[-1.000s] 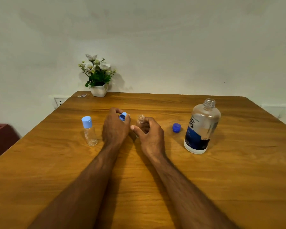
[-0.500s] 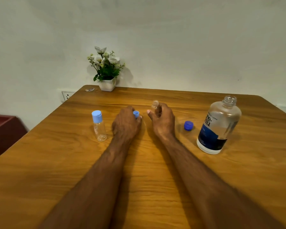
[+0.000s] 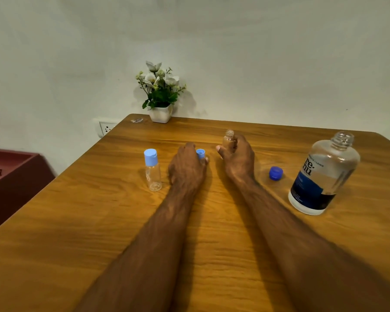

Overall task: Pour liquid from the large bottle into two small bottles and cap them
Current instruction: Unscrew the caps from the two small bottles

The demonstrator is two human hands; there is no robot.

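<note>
Two hands, a little bottle and its cap

The right hand (image 3: pixel 238 159) holds a small open bottle (image 3: pixel 229 140) upright. The left hand (image 3: pixel 187 168), just beside it, pinches a light blue cap (image 3: pixel 200 153). Left of that hand stands a capped small bottle (image 3: pixel 153 170). Right of the right hand lie a dark blue cap (image 3: pixel 276 173) and the big open bottle (image 3: pixel 323 174) on the table (image 3: pixel 99 221).

Open desk nearer than the large bottle

The large bottle (image 3: pixel 323 174) stands uncapped; its dark blue cap (image 3: pixel 275 173) lies just left of it, the two hands (image 3: pixel 238 157) further left, a capped small bottle (image 3: pixel 153 170) beyond them. The desk (image 3: pixel 212 233) nearer than these holds only the forearms.
</note>
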